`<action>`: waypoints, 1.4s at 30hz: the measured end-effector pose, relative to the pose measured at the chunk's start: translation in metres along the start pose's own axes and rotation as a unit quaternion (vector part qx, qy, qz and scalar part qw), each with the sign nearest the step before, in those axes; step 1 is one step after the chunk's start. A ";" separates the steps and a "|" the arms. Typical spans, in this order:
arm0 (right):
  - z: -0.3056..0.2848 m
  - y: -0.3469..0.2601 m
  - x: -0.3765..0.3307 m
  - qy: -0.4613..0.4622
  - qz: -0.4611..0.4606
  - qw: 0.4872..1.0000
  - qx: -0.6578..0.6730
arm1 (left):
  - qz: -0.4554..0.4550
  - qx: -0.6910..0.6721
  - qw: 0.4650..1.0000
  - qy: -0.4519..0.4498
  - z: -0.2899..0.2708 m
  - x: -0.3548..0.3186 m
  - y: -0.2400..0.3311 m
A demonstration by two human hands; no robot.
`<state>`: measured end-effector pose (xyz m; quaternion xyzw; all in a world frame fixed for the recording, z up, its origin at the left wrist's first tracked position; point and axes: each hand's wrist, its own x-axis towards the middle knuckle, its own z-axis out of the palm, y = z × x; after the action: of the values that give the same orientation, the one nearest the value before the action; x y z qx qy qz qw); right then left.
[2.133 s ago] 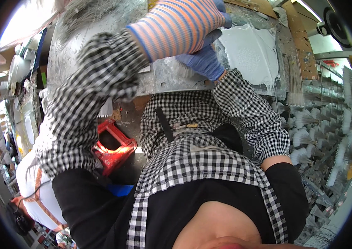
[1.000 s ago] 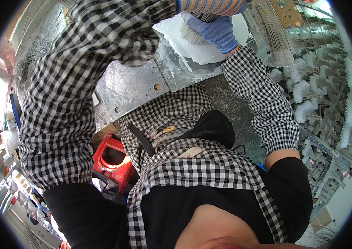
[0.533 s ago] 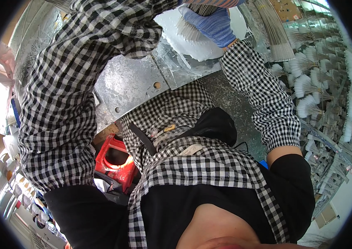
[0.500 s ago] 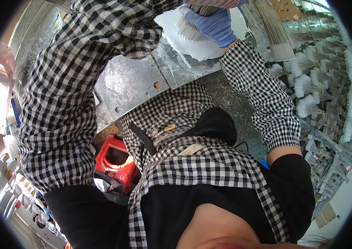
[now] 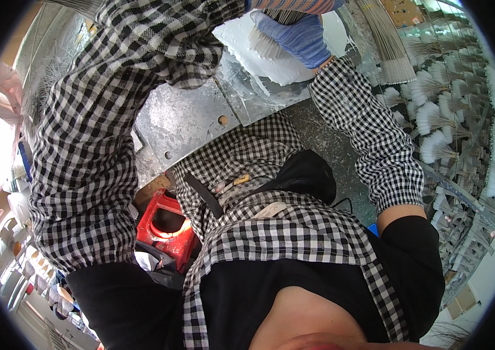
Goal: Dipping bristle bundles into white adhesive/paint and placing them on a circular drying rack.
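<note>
At the top of the head view, my right hand [image 5: 297, 38], in a blue knitted glove, is closed around a bundle of thin grey wires [image 5: 266, 42]. The bundle's spread, pale ends rest against a mass of thick white paste [image 5: 285, 71]. My left hand [image 5: 297, 5], in an orange and blue striped glove, lies across the bundle just beyond the right one. The picture's top edge cuts it off, so its grip cannot be made out.
The paste sits on a metal worktop [image 5: 183, 119] with round holes. Another wire bundle [image 5: 390, 52] lies right of the paste. Farther right hang many white-tipped wire bunches [image 5: 434, 119]. A red plastic stool [image 5: 169, 239] stands below the worktop, left of my checked apron [image 5: 294, 233].
My left hand and sleeve have shifted slightly to the left. My right hand keeps its hold on the wire bundle, almost in the same place.
</note>
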<state>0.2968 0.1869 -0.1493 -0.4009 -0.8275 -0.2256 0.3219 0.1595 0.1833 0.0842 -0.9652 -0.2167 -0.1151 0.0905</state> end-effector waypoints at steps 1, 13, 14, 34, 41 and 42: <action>0.006 0.000 -0.004 -0.032 -0.001 0.999 -0.024 | 0.001 0.000 1.000 -0.001 -0.004 0.001 0.002; -0.027 -0.010 0.009 -0.024 0.289 0.894 0.343 | 0.006 -0.063 0.998 -0.005 -0.003 0.009 -0.001; -0.029 -0.007 0.009 -0.023 0.288 0.896 0.338 | -0.002 -0.063 0.998 -0.016 -0.005 0.012 0.001; -0.046 -0.093 0.066 0.022 -0.005 0.942 0.335 | -0.218 -0.190 0.921 0.260 0.023 -0.104 0.030; -0.034 -0.060 0.110 -0.231 0.079 0.867 0.434 | -0.257 -0.017 0.942 -0.214 -0.007 -0.173 0.020; -0.025 -0.059 0.114 -0.268 0.075 0.892 0.356 | -0.234 0.022 0.932 -0.277 0.007 -0.184 0.020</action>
<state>0.2039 0.1963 -0.0579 -0.3657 -0.8745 0.2249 0.2256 0.0080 0.0936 0.0269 -0.8783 -0.4557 0.1434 0.0186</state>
